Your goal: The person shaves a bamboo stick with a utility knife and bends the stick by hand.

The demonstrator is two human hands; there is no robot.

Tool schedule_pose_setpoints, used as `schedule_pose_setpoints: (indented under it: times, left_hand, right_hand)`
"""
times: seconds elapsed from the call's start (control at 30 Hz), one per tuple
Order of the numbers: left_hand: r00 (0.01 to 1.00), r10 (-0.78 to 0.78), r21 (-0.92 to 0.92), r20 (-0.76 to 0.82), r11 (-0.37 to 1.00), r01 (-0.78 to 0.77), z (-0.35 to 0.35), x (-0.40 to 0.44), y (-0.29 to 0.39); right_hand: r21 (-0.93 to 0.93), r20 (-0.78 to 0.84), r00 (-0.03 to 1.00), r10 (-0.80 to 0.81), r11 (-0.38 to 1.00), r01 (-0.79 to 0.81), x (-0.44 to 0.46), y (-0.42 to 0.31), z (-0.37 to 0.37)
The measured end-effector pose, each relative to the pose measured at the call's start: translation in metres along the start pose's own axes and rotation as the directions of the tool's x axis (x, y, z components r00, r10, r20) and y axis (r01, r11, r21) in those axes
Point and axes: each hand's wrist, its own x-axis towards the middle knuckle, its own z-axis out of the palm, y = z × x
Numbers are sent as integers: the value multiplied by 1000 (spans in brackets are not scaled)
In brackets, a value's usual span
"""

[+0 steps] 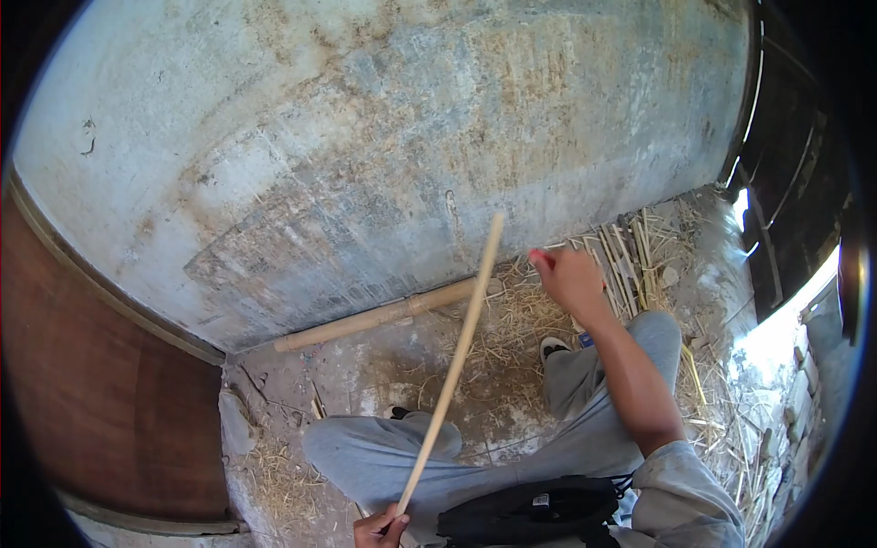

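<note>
A pale strip (455, 370) slanted toward the stained wall (365, 146), its end farther from the wall held in the left hand (380, 530). The right hand (574, 281), nearer the wall, was curled, contents unclear. A pole (384, 316) lay along the wall's foot.

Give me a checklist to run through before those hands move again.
1. Left grip on the strip's lower end: ok.
2. Strip apart from the right grip: ok, a gap shows.
3. What the right grip holds, if anything: cannot tell; some red shows there.
4. Strip's upper end off the wall: cannot tell; they overlap in view.
5. Floor free of straw near the right shoe: not ok.
</note>
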Motion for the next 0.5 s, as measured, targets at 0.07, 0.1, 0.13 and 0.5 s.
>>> schedule_pose_setpoints:
  times: [0.07, 0.1, 0.13, 0.5]
  left_hand:
    - [993, 24, 72, -116, 997, -15, 7, 6, 7]
    - [993, 21, 68, -120, 998, -12, 9, 6, 7]
    - [988, -83, 42, -128, 995, 89, 10, 7, 6]
    - [941, -322, -238, -101, 927, 291, 34, 31, 6]
  right_hand:
    - [-172, 211, 977, -30, 983, 67, -12, 13, 21]
    - [-320, 414, 910, -13, 934, 159, -19, 17, 31]
    - [-322, 415, 910, -16, 932, 163, -28, 17, 36]
    - [505, 279, 897, -342, 847, 165, -58, -58, 8]
